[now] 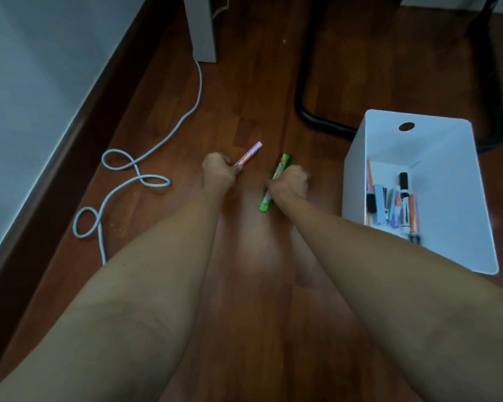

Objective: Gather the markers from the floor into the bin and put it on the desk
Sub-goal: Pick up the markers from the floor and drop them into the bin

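Observation:
My left hand [219,169] is closed around a thin pink marker [251,152] whose free end points up and to the right over the wooden floor. Just to its right, my right hand [288,181] grips a thick green marker [279,166] near its middle; both its ends stick out of the fist. A white bin [447,158] stands on the floor to the right of my right hand, open at the top. Several markers [404,198], orange, black, blue and white, lie in its bottom.
A white cable [145,158] loops across the floor on the left, near the dark skirting board and white wall. A white desk leg [201,27] stands at the top. A black chair base [311,111] curves behind the bin.

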### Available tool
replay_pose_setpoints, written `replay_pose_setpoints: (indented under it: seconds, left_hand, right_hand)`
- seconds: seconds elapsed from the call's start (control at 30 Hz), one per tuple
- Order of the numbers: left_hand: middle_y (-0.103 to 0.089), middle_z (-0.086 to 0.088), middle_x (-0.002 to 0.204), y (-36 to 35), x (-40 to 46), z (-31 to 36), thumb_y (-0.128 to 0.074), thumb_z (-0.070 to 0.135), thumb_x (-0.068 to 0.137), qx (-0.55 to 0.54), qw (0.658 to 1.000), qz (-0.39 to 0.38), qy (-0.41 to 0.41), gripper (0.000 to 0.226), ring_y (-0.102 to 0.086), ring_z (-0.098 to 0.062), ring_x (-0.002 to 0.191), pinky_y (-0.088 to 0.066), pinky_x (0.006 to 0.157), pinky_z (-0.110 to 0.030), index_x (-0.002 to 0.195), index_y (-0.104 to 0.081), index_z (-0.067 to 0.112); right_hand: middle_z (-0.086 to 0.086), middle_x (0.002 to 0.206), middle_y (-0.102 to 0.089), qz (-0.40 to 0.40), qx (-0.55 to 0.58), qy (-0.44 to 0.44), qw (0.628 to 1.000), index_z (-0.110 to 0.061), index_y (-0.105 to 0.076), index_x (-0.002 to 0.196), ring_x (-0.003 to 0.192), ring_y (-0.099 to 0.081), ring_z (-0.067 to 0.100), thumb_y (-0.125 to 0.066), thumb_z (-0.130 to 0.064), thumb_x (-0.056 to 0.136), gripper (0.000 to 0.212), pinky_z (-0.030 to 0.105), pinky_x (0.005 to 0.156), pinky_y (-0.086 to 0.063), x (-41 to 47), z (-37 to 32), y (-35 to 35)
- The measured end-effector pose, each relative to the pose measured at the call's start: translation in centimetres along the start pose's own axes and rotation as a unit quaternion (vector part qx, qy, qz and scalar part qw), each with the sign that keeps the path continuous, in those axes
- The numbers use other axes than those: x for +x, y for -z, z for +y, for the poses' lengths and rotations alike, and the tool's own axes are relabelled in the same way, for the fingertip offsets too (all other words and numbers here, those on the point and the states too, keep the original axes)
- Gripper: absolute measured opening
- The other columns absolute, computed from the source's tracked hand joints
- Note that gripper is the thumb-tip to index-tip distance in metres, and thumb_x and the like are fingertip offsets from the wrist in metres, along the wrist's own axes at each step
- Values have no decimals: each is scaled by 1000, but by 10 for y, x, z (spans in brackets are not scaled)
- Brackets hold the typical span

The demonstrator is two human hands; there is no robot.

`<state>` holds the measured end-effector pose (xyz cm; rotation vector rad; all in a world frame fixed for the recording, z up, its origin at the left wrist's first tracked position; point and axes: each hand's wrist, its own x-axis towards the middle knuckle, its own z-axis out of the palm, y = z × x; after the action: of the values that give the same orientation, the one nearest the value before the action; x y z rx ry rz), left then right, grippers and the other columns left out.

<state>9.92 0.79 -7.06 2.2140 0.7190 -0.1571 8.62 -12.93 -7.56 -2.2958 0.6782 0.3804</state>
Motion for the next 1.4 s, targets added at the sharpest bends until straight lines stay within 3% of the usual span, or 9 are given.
replay_pose_setpoints:
  seconds: [0.17, 0.33, 0.5, 0.7, 0.93, 1.07, 1.17, 1.23, 1.4]
  left_hand:
    - [-75, -24, 98, -7, -14, 2, -74, 21, 81, 49, 998, -18, -22, 25, -71, -34, 94, -53, 83, -38, 94, -77, 0]
    - [-75, -21, 101, -16, -36, 3, -74, 23, 82, 39, 998, -46, 4, 26, -70, -32, 96, -53, 82, -35, 97, -77, 2]
    - [-75, -23, 99, -30, -51, 2, -73, 20, 82, -40, 996, -63, 51, 25, -71, -33, 95, -54, 80, -36, 94, -77, -1]
    - [-72, -22, 86, -25, -63, 11, -74, 16, 81, -124, 987, -48, 94, 22, -66, -26, 78, -45, 69, -26, 91, -76, -3]
    - [-65, -18, 70, 10, -83, 47, -73, 15, 81, -115, 991, -39, 62, 25, -59, -18, 69, -52, 70, -31, 92, -75, -7]
    - [-75, -24, 99, 22, -98, 98, -76, 19, 80, -144, 988, -40, 41, 24, -72, -30, 88, -55, 86, -34, 93, -75, -2]
    - [-76, -18, 102, 22, -113, 146, -77, 21, 80, -166, 985, -48, 20, 22, -69, -25, 85, -54, 86, -30, 93, -76, 2]
    - [-76, -17, 104, 17, -125, 176, -77, 22, 80, -175, 983, -59, -2, 25, -70, -27, 97, -54, 93, -32, 96, -76, 3]
    - [-76, -14, 103, -7, -160, 227, -76, 23, 81, -177, 978, -105, -34, 25, -70, -26, 96, -51, 83, -26, 98, -76, 4]
  right_hand:
    - [17, 130, -63, 11, -20, -12, 1000, -8, -65, 124, 122, -63, 33, -69, -22, 90, 37, 40, 102, -52, -4, 8, 12]
    - [17, 129, -64, 0, -48, -5, 999, -12, -66, 122, 122, -61, 34, -75, -29, 82, 45, 41, 105, -48, -15, 12, 16]
    - [19, 122, -67, -41, 9, -9, 999, -2, -67, 113, 113, -67, 35, -85, -28, 73, 51, 44, 96, -56, -13, 23, 20]
    - [17, 118, -72, -82, 94, -48, 991, 2, -73, 108, 108, -70, 27, -93, -16, 68, 49, 27, 85, -54, -3, 28, 40]
    - [20, 110, -75, -70, 170, -35, 982, 1, -76, 99, 105, -72, 34, -94, -19, 67, 42, 44, 94, -58, -8, 1, 110]
    - [20, 110, -75, -51, 209, -15, 976, 4, -75, 100, 105, -72, 34, -93, -20, 68, 44, 45, 96, -57, -8, -17, 167]
    - [20, 111, -74, -31, 246, -16, 969, 5, -73, 103, 107, -71, 33, -93, -20, 68, 48, 44, 97, -57, -14, -20, 208]
    - [20, 110, -75, -15, 266, -18, 964, 5, -73, 100, 106, -71, 33, -93, -17, 67, 44, 43, 97, -57, -15, -18, 235]
    - [17, 104, -77, 26, 285, -40, 957, 3, -75, 99, 97, -75, 28, -93, -15, 68, 40, 40, 94, -59, -17, 6, 286]
